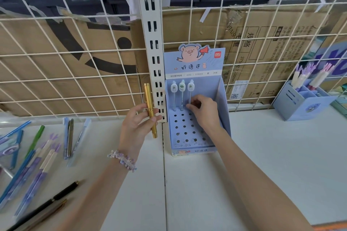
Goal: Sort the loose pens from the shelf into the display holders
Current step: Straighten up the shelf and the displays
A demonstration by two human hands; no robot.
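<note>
1. Pens [40, 157] lying loose on the near-left shelf [262, 165]: dark ones nearest, lilac and blue ones beyond, a green one farther back. Unsorted, judging by the scatter.
2. Beaded bracelet [123, 160] on the left wrist, mid-shelf.
3. Left hand [136, 124] raised just left of the blue display box [221, 103], fingers curled around a gold pen [150, 110] held upright. Probably parked there as the next one in line, or set apart because it does not match the pig-themed set.
4. Right hand [203, 111] reaching into the display box from the near right, fingertips pinched on the lower barrel of the rightmost white-capped pen [190, 92]. Likely seating the tip into a hole of the back row, low grip for steering.
5. Two matching white-capped pens [178, 93] standing upright in that same far row, just left of the held one; nearer rows of holes unfilled. Filling from back to front, seemingly, so later pens do not block the reach.
6. Far right: blue desk holder [300, 103] with lilac-topped pens [308, 76] leaning in its compartments, well apart from the box.
7. Farthest: wire grid [75, 78] with cardboard behind.
</note>
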